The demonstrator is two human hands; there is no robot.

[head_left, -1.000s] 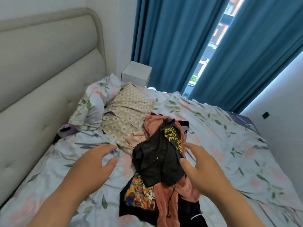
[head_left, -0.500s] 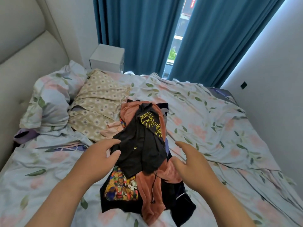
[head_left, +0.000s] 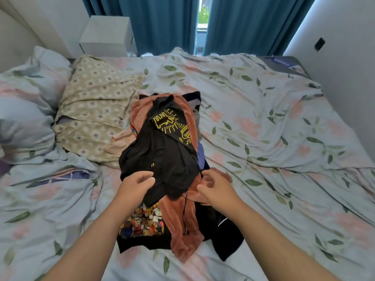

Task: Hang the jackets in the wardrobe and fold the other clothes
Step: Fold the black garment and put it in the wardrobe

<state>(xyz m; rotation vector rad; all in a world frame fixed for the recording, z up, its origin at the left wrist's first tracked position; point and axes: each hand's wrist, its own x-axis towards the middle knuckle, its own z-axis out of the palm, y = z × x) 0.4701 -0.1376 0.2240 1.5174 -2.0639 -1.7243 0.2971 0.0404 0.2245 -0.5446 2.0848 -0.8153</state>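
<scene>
Evidently sorting heaped clothes [head_left: 168, 191] at frame centre on floral bed [head_left: 274, 138]; left hand [head_left: 137, 184] curling fingers against black printed top [head_left: 162, 151] crowning pile; right hand [head_left: 214, 188] curling over rust hoodie [head_left: 180, 224] beneath, likely bracing heap for lifting top layer; actual grip of either unclear.

The head camera looks down, close over the clothes pile [head_left: 168, 155], across the bed [head_left: 263, 138] toward the curtains [head_left: 162, 23].

We list: top [head_left: 166, 159], black, yellow drawing; garment [head_left: 182, 224], rust; shirt [head_left: 142, 222], black, cartoon print; sheet [head_left: 263, 128], floral; pillow [head_left: 93, 110], beige diamonds; curtains [head_left: 162, 23], teal.
</scene>
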